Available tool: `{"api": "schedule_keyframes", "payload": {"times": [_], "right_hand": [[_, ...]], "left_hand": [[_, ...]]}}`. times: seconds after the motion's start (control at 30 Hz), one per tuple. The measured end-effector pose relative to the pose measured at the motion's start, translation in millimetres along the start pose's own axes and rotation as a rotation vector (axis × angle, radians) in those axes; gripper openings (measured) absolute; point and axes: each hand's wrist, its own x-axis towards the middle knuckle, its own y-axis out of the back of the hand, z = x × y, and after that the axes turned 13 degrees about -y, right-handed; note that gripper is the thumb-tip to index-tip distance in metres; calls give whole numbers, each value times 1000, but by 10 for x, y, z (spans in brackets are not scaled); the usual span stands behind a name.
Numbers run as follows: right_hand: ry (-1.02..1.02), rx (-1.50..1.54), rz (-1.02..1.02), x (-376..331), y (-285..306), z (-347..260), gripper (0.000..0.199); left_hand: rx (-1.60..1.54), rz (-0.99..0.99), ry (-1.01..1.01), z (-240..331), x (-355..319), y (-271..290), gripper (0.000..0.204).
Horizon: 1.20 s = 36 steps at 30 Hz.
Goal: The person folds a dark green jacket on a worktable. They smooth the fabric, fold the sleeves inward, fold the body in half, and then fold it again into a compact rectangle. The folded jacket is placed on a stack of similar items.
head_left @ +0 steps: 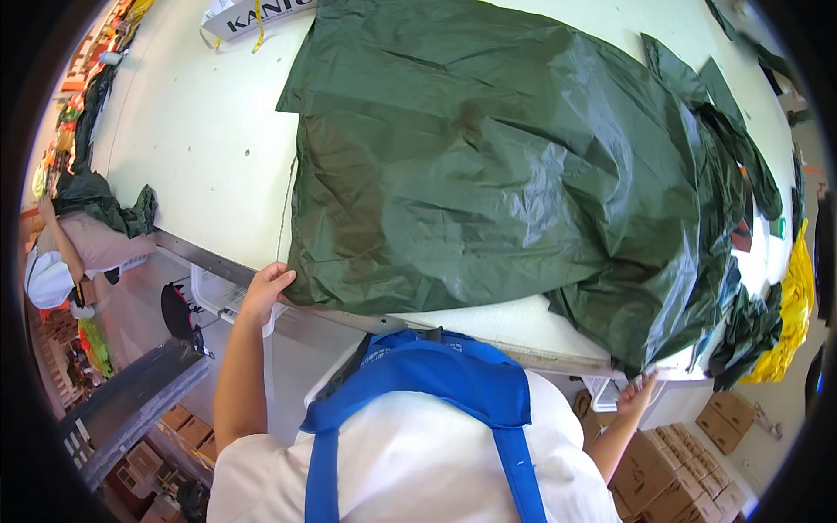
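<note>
A large, shiny dark green waterproof garment (471, 166) lies spread and wrinkled across the white table in front of me. Its bunched part is on the right. My left hand (268, 293) pinches the garment's near left corner at the table edge, thumb on top and the other fingers partly hidden. Far to the right, my right hand (636, 394) is closed at the lower tip of the garment, where it hangs at the table's front edge. The exact hold of those fingers is small in view.
On the white table (196, 139) a printed carton (261, 19) with a yellow tape measure stands at the far left. Yellow fabric (787, 322) hangs at the right. Cardboard boxes (654, 471) are stacked below. Another person (87, 240) works at the left with dark cloth.
</note>
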Motion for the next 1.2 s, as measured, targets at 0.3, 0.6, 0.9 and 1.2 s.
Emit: {"api": "schedule_keyframes", "payload": {"times": [0.3, 0.6, 0.9, 1.2], "right_hand": [[232, 299, -192, 121, -180, -526, 20], [926, -77, -26, -1200, -9, -2702, 34], [450, -500, 464, 491, 1050, -515, 16], [246, -252, 398, 539, 936, -195, 12]], "left_hand": [[463, -19, 112, 281, 28, 338, 30], [147, 312, -697, 2661, 328, 1331, 32], [648, 97, -145, 460, 941, 2020, 22], [599, 39, -105, -124, 237, 1597, 47]]}}
